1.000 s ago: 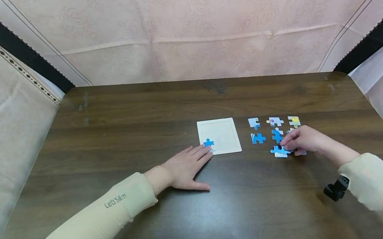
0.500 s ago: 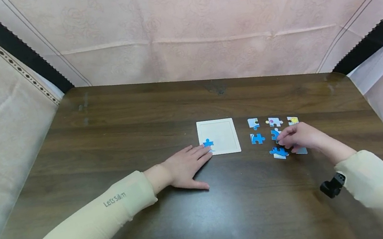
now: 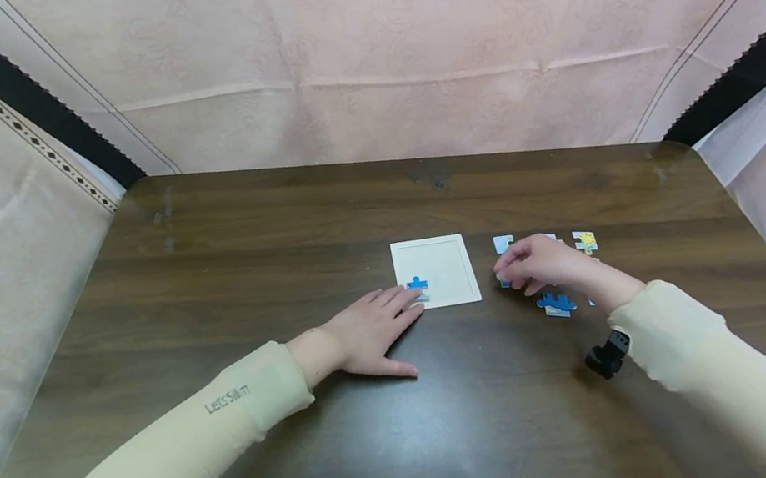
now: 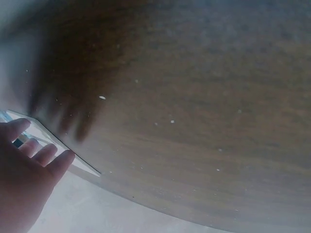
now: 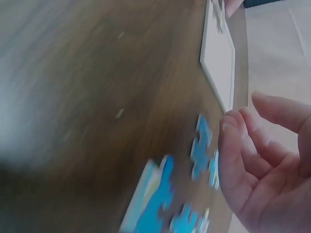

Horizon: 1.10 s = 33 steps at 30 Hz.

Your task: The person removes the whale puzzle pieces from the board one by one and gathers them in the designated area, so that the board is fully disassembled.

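My left hand (image 3: 378,333) lies flat with fingers spread, its fingertips on the lower left corner of a square white puzzle tray (image 3: 447,266). A blue jigsaw piece (image 3: 416,281) sits in that corner, partly covered by the fingertips. Right of the tray, my right hand (image 3: 542,261) hovers over loose pieces, thumb and fingers apart and loosely bent. Nothing shows between them in the right wrist view, where a blue jigsaw piece (image 5: 200,148) lies just beyond the fingertips. In the head view this hand hides several pieces.
Around the right hand lie a pale blue piece (image 3: 503,242), a piece with a yellow pattern (image 3: 585,241) and a blue and white piece (image 3: 556,304). All rest on a dark wooden table (image 3: 275,232), with a pale cloth (image 3: 337,52) behind its far edge.
My right hand has moved left, from the right-hand pieces to above the left column beside the tray. My left hand has stayed in place on the tray corner.
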Motion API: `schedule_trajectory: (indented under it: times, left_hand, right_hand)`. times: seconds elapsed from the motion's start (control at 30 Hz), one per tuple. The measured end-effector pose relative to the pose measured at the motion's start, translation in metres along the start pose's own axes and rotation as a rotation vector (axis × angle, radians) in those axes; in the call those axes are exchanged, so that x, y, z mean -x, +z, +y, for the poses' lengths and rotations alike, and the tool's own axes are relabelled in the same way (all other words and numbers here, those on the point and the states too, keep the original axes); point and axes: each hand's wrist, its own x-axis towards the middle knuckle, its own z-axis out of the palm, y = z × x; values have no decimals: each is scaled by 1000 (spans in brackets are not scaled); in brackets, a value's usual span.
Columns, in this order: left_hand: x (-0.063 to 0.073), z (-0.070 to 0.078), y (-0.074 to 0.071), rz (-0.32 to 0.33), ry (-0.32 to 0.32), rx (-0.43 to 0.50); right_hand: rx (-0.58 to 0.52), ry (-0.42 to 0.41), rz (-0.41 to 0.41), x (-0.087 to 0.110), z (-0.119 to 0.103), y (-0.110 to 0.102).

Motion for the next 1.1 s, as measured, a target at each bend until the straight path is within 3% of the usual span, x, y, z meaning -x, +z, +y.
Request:
schedule_trajectory:
  times: [0.43, 0.8, 1.1]
  left_hand:
    - [0, -2, 1, -5, 4, 5]
    - [7, -7, 1, -13, -24, 73]
    - [8, -8, 3, -38, -40, 52]
  right_hand:
    - [-130, 13, -45, -41, -41, 40]
    - [-123, 32, -54, -50, -59, 56]
    - [-63, 47, -52, -52, -65, 59]
